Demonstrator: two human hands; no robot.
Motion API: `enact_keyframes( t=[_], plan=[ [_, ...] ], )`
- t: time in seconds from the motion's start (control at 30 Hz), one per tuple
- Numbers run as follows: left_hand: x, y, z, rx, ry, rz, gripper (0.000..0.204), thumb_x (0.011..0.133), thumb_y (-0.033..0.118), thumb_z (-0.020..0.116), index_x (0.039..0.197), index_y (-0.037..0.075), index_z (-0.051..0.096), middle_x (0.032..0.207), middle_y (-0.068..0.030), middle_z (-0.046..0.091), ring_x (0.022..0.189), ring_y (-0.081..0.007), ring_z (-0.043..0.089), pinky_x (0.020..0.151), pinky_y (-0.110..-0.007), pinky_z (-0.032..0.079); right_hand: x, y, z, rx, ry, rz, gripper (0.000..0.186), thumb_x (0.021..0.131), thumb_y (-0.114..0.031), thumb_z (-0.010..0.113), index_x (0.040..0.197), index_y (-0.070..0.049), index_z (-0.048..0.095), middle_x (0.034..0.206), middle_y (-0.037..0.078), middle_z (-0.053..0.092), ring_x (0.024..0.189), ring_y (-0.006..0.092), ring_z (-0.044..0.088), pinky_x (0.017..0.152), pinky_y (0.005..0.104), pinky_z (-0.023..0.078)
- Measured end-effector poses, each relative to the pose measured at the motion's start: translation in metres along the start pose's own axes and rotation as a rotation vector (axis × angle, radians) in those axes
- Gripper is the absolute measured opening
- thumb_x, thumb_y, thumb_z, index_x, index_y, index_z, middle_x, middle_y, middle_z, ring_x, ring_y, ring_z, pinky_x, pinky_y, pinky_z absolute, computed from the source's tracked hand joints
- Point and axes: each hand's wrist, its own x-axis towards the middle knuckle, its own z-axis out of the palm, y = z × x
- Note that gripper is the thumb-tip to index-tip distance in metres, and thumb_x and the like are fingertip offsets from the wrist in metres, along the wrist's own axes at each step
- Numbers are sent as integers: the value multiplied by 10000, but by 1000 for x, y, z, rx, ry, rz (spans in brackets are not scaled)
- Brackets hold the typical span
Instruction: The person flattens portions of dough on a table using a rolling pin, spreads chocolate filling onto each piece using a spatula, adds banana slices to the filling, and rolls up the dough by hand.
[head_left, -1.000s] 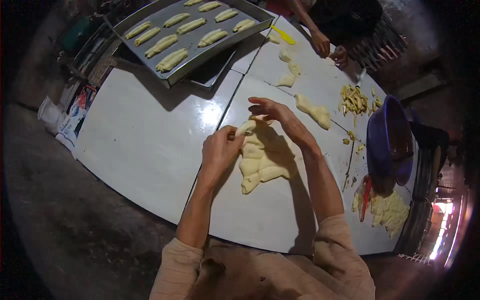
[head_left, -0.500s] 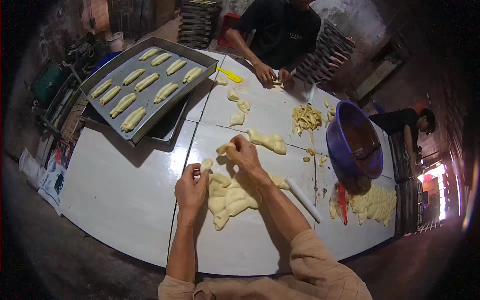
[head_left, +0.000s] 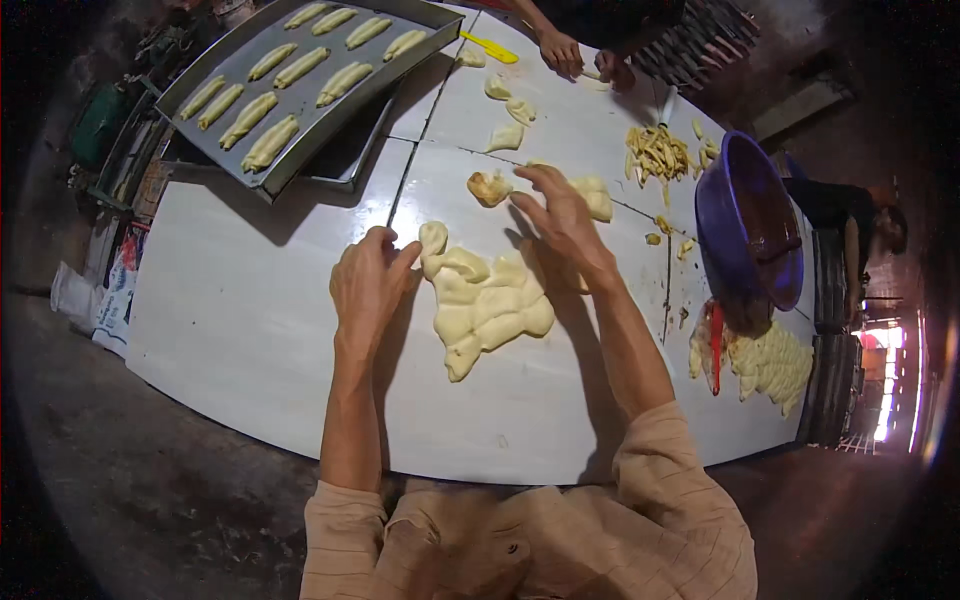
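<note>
A pile of pale, soft dough pieces (head_left: 490,305) lies pressed together on the white table between my forearms. My left hand (head_left: 368,280) is open beside its far left corner, thumb close to a small dough lump (head_left: 432,238). My right hand (head_left: 562,215) is open over the table beyond the pile, thumb and fingers apart. Just left of its fingertips sits a small dough piece with brownish filling showing (head_left: 489,188), apparently untouched. Another dough piece (head_left: 592,196) is partly hidden behind my right hand.
At far left stands a metal tray (head_left: 330,125) of shaped dough rolls. Loose dough pieces (head_left: 505,137) and a yellow scraper (head_left: 490,47) lie ahead, near a co-worker's hands (head_left: 562,52). Rightward are yellowish strips (head_left: 658,155), a purple basin (head_left: 728,235), a red-handled tool (head_left: 716,345) and more dough (head_left: 772,365).
My right hand has let go of its dough piece, and a brown-filled piece now lies beside it. My left fingers have come away from the small lump. The view has shifted.
</note>
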Motion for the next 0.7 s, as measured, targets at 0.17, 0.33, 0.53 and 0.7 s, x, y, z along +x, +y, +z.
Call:
enact_keyframes(
  t=[0.17, 0.33, 0.53, 0.7],
  plan=[
    [-22, 0, 13, -9, 194, 303, 322, 872, 277, 770, 1088, 44, 723, 1005, -128, 749, 944, -319, 681, 858, -447, 490, -49, -21, -32, -56, -147, 440, 390, 960, -351, 657, 1142, -12, 722, 939, 141, 741, 841, 229, 702, 781, 360, 544],
    [-18, 45, 40, -15, -65, 491, 354, 855, 234, 758, 1169, 78, 713, 1123, -75, 731, 1095, -258, 642, 958, -450, 416, -80, -35, -23, -2, -218, 591, 424, 929, -373, 680, 1037, 32, 742, 850, 171, 748, 749, 244, 717, 710, 365, 549],
    [-17, 64, 56, -64, -168, 601, 299, 916, 208, 653, 1163, 49, 708, 1178, -180, 685, 1138, -347, 594, 1025, -445, 402, -110, -77, -22, -284, -206, 679, 528, 841, -449, 728, 1069, 26, 719, 947, 190, 734, 867, 298, 713, 794, 388, 545],
    [-22, 67, 66, 29, -324, 750, 232, 938, 211, 640, 1131, 136, 745, 1311, -147, 619, 1263, -302, 529, 1089, -537, 328, -151, -52, 3, -84, 19, 462, 459, 809, -355, 782, 1071, 7, 676, 933, 135, 665, 790, 283, 629, 750, 391, 511]
  ],
)
